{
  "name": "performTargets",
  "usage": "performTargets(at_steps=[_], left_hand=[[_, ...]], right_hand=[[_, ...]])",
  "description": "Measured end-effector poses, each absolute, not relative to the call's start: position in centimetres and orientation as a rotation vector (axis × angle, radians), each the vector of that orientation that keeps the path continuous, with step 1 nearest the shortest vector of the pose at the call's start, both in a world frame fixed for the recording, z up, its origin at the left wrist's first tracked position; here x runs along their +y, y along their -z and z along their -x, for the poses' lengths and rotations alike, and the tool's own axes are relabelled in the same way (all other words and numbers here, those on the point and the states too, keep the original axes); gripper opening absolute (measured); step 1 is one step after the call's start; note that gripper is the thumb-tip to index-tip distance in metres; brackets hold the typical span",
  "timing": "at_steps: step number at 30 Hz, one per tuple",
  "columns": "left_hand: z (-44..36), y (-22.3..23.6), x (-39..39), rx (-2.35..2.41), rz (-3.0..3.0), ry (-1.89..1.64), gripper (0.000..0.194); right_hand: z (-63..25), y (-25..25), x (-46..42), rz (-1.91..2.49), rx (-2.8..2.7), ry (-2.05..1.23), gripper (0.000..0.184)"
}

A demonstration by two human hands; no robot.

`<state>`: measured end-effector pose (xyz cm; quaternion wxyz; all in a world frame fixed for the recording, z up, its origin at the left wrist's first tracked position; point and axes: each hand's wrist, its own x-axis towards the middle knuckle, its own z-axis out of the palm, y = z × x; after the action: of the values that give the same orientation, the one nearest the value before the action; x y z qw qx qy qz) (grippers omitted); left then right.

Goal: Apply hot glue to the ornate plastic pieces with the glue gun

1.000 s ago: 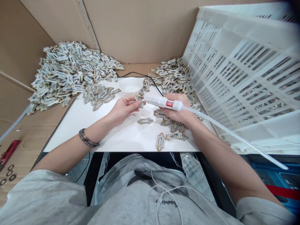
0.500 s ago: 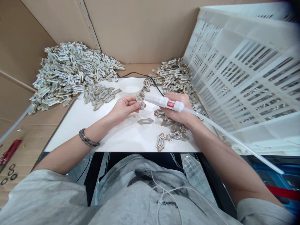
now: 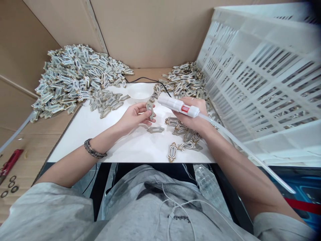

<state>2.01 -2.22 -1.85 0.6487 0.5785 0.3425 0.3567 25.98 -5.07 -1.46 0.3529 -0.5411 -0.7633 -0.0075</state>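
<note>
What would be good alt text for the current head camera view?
The left hand holds a small ornate piece and the right hand a white tool resembling a glue gun, above a white board. Beyond, a large heap of similar pieces lies at left and a smaller heap at right, beside a white slatted crate.

At centre, the glue gun (image 3: 173,103) looks like smooth white plastic, its trailing stick (image 3: 250,152) translucent and waxy. The small plaque (image 3: 149,107) beside it looks dull and matt. Below, the white board (image 3: 82,140) is smooth; at top, the cardboard (image 3: 155,33) is matt; at upper right, the crate (image 3: 247,47) is satiny plastic.
</note>
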Motion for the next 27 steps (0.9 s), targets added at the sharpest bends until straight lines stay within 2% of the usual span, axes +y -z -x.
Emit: performTargets(at_steps=[9,16,27], left_hand=[[-2.31,1.69,-2.24,0.821,-1.298,-0.849,0.034],[-2.36,2.21,-1.8,0.921,-1.357,-0.916,0.017],[-2.26,1.56,-1.96,1.075,-1.402,-0.989,0.016]], right_hand=[[-26.11,1.72,-4.81,1.354,-1.964,0.017,0.034],[-26.07,1.55,-4.92,1.359,-1.97,0.02,0.034],[-26.06,1.46,-4.95,1.407,-1.984,0.011,0.033]])
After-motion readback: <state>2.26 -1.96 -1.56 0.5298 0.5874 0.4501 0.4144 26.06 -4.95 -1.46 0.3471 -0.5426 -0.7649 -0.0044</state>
